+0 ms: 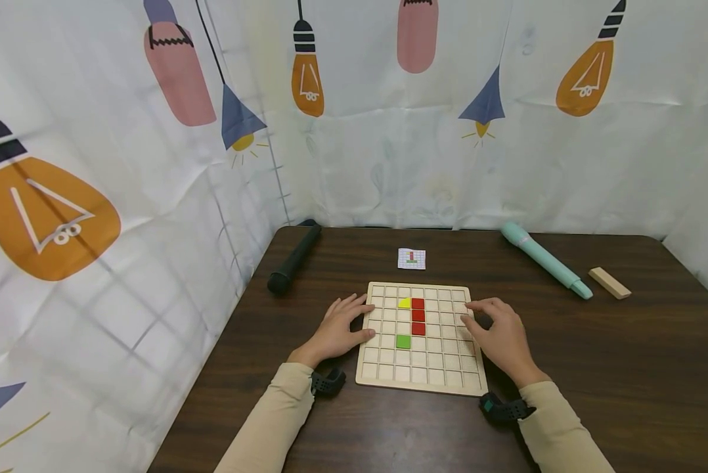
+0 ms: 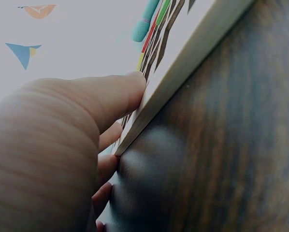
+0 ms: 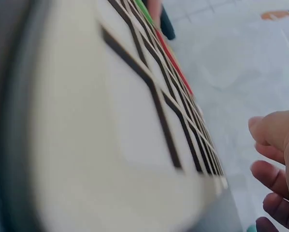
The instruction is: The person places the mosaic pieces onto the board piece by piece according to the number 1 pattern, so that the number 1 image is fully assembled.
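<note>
Board: a wooden grid board [image 1: 421, 368] lies flat on the dark wooden table [image 1: 626, 368], straight in front of the person.
Pieces in the grid: a yellow triangle [image 1: 404, 303] sits just left of the top red square [image 1: 418, 303]; two more red squares run below it in the same column, and a green square [image 1: 402, 341] sits one column left, just under the lowest red.
Left hand: the left hand [image 1: 342, 328] lies at the board's left edge, fingers nearly straight; the left wrist view shows the thumb [image 2: 110, 96] laid on the top face at the rim and the other fingers against the side. It steadies the board and grips nothing.
Right hand: the right hand [image 1: 498, 332] rests over the board's right edge, fingers loosely bent onto the outer cells, holding no piece.
Pattern card: a small printed card [image 1: 412, 259] lies beyond the board, well apart from both hands.
Elsewhere: a black cylinder [image 1: 293, 257] far left, a mint-green pen-like tool [image 1: 546, 260] and a wooden block [image 1: 609, 283] far right.
Doing it well: I judge that the board wants holding from both sides with even, light pressure, kept flat so that the loose tiles do not jump their cells, and compared against the card.
</note>
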Action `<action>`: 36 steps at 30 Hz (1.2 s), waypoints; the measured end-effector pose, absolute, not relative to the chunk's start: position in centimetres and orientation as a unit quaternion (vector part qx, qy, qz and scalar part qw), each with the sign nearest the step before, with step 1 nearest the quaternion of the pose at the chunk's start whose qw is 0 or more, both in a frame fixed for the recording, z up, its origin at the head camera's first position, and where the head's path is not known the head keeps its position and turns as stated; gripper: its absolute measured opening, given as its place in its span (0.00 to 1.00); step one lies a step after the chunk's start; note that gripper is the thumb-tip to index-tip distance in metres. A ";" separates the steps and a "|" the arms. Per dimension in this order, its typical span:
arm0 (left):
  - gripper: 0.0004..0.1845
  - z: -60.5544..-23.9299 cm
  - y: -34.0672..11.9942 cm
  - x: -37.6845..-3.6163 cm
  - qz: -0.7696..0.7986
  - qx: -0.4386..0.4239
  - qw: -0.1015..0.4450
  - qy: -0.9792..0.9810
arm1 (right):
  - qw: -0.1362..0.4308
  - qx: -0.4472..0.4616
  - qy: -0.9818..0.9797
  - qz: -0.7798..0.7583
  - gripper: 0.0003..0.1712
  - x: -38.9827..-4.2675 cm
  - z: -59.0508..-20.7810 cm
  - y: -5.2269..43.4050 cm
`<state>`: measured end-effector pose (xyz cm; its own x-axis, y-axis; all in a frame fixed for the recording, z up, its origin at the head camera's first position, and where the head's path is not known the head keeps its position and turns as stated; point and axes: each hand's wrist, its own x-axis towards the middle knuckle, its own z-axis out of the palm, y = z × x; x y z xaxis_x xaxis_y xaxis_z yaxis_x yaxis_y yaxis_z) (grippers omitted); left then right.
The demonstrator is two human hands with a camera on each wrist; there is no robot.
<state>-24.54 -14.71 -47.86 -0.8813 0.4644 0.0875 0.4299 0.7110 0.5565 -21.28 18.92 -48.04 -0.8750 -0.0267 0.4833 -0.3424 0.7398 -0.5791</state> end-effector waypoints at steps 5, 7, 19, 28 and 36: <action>0.30 -48.0 -14.7 -24.6 0.294 0.243 0.029 0.924 | 0.245 0.100 -0.902 0.342 0.15 -21.4 -47.9 20.2; 0.30 -48.0 -14.7 -24.6 0.293 0.243 0.029 0.924 | 0.246 0.098 -0.902 0.340 0.14 -21.3 -47.9 20.6; 0.30 -47.8 -14.7 -24.4 0.298 0.241 0.026 0.923 | 0.190 0.082 -0.924 0.323 0.18 -21.0 -47.5 23.3; 0.30 -47.6 -14.6 -24.5 0.297 0.241 0.031 0.924 | 0.160 0.067 -0.934 0.311 0.20 -20.9 -47.2 25.2; 0.30 -47.9 -14.6 -24.6 0.289 0.233 0.037 0.928 | 0.151 0.064 -0.937 0.307 0.21 -20.8 -47.1 26.0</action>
<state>-24.62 -14.62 -47.88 -0.8882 0.4547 0.0657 0.4115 0.7237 0.5541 -20.78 25.96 -47.13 -0.9463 -0.0271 0.3223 -0.2126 0.8030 -0.5567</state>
